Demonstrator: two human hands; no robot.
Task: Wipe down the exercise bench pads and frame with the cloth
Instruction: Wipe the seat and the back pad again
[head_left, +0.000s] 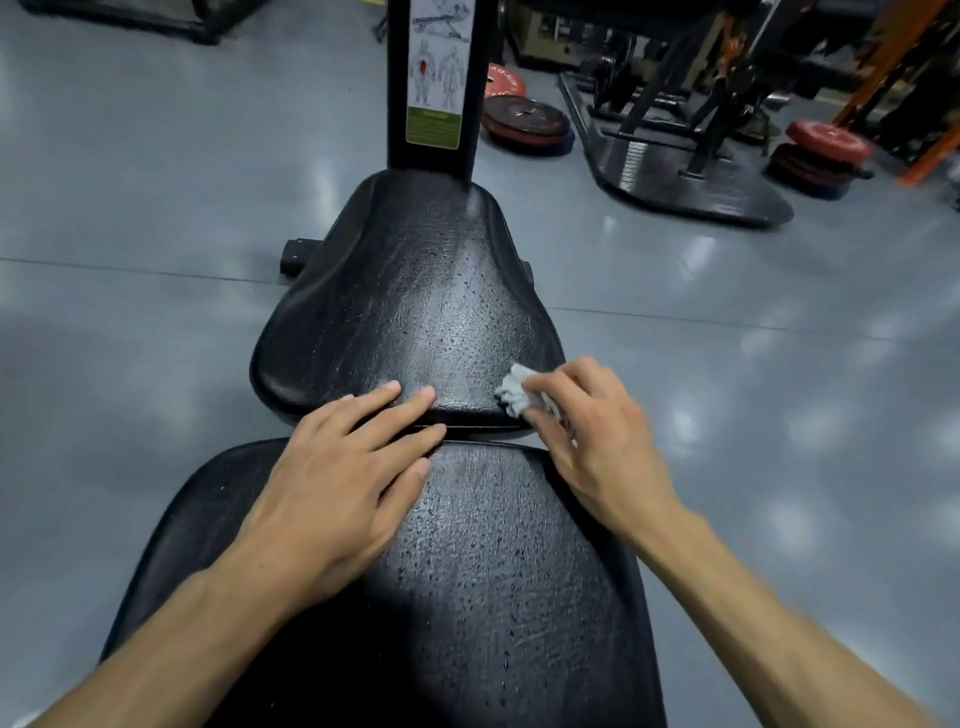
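A black exercise bench runs away from me, with a far seat pad and a near back pad, both cracked and speckled. A narrow gap separates them. My left hand lies flat with straight fingers across the gap, fingertips on the far pad's near edge. My right hand grips a small crumpled grey cloth and presses it on the far pad's near right corner. The bench's black upright frame post rises beyond the far pad and carries an exercise-diagram sticker.
Glossy grey floor surrounds the bench. Red and black weight plates lie on the floor behind the post, more plates at the far right. A black machine base and orange rack legs stand at the back right.
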